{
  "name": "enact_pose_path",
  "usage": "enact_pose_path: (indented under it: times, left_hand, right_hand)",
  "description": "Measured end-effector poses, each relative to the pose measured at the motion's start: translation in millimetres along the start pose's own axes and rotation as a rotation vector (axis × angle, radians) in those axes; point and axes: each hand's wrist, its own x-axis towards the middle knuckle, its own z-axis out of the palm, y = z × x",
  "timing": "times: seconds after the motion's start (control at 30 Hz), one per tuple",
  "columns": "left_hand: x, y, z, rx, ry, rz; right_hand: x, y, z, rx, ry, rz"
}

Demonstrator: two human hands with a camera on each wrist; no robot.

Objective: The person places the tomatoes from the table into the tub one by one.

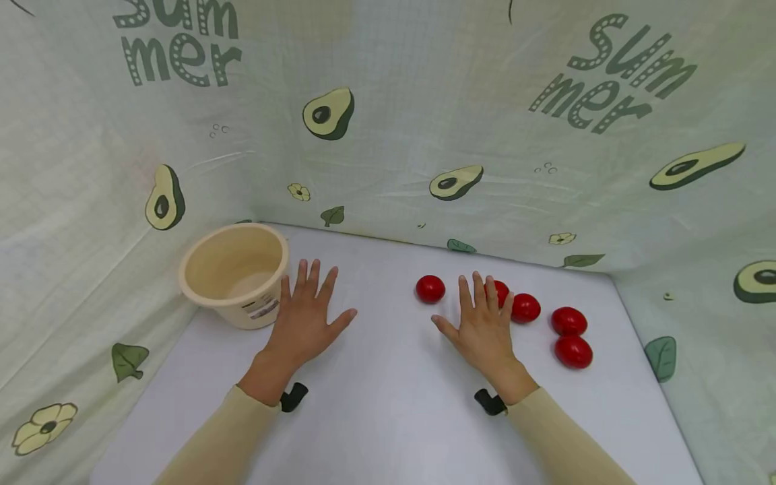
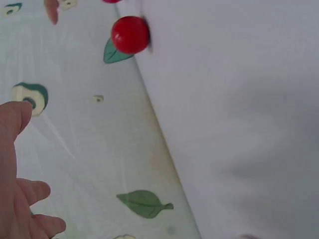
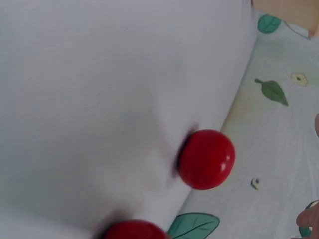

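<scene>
My left hand (image 1: 303, 327) is held over the white table with its fingers spread, right beside a cream plastic tub (image 1: 227, 311). It holds nothing, and its fingers show along the left edge of the left wrist view. My right hand (image 1: 485, 333), also spread and holding nothing, hovers near several shiny red, rounded, egg-like balls. One red ball (image 1: 430, 289) lies left of its fingers. Another red ball (image 1: 502, 291) is partly hidden behind the fingertips, with a further red ball (image 1: 525, 308) close by. Two more, an upper ball (image 1: 568, 321) and a lower ball (image 1: 573, 352), sit together farther right.
The white table (image 1: 388, 404) is bordered at the back and sides by a pale curtain (image 1: 388, 135) printed with avocados, leaves and lettering. The tub stands at the back left corner, its opening facing up and a label on its side. Black straps circle both wrists.
</scene>
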Motion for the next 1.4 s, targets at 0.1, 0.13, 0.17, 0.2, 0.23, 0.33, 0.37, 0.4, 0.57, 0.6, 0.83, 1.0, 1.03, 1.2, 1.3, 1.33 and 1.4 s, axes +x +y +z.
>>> enact_pose_path:
  times: [0.1,0.13,0.17,0.2,0.23,0.33,0.37,0.4,0.57,0.6,0.83,1.0,1.03,1.2,1.3,1.33,1.4]
  left_hand:
    - [-2.7,-16.1,-20.5,-0.048,0.128,-0.001]
    - [-3.2,-23.4,-27.2,-0.063,0.171,-0.005]
    - [-3.6,-31.4,-34.1,-0.076,0.208,-0.012]
    - [-4.0,-39.9,-40.7,-0.09,0.237,-0.027]
    - [-4.1,-49.5,-46.6,-0.098,0.265,-0.042]
    - [-4.7,-81.3,-61.6,-0.095,0.308,-0.116]
    - [-5.2,-92.4,-65.3,-0.095,0.307,-0.15]
    - [-5.6,-103.7,-67.9,-0.094,0.303,-0.184]
    - [-6.2,-152.6,-71.9,-0.106,0.189,-0.333]
    - [-6.3,-159.8,-71.5,-0.121,0.152,-0.355]
    - [-7.4,-173.4,-65.9,-0.295,-0.079,-0.483]
    - [-2.5,-152.1,-60.6,-0.292,-0.092,-0.406]
    - [-1.1,-145.9,-59.2,-0.29,-0.093,-0.383]
    - [6.7,-105.2,-50.1,-0.267,-0.101,-0.284]
    - [11.0,-78.6,-45.6,-0.243,-0.118,-0.226]
    - [12.3,-70.1,-44.1,-0.237,-0.124,-0.208]
    - [15.1,-53.9,-40.8,-0.225,-0.132,-0.162]
  right_hand:
    - [11,-16,-3,0.018,0.013,-0.048]
    - [15,-23,-4,0.031,0.015,-0.066]
    - [19,-30,-5,0.047,0.018,-0.088]
    - [23,-37,-6,0.064,0.022,-0.11]
    - [28,-45,-7,0.081,0.023,-0.132]
    - [41,-73,-8,0.115,0.025,-0.201]
    - [45,-82,-7,0.12,0.025,-0.225]
    - [50,-92,-6,0.121,0.024,-0.248]
    - [66,-138,1,0.114,-0.026,-0.346]
    - [68,-146,4,0.113,-0.046,-0.359]
    - [75,-179,19,0.11,-0.167,-0.399]
    - [78,-179,18,0.14,-0.19,-0.377]
    - [79,-177,16,0.151,-0.19,-0.369]
    - [81,-157,3,0.19,-0.163,-0.318]
    - [79,-140,-6,0.189,-0.147,-0.294]
    - [78,-134,-9,0.188,-0.14,-0.288]
    - [74,-121,-14,0.184,-0.129,-0.277]
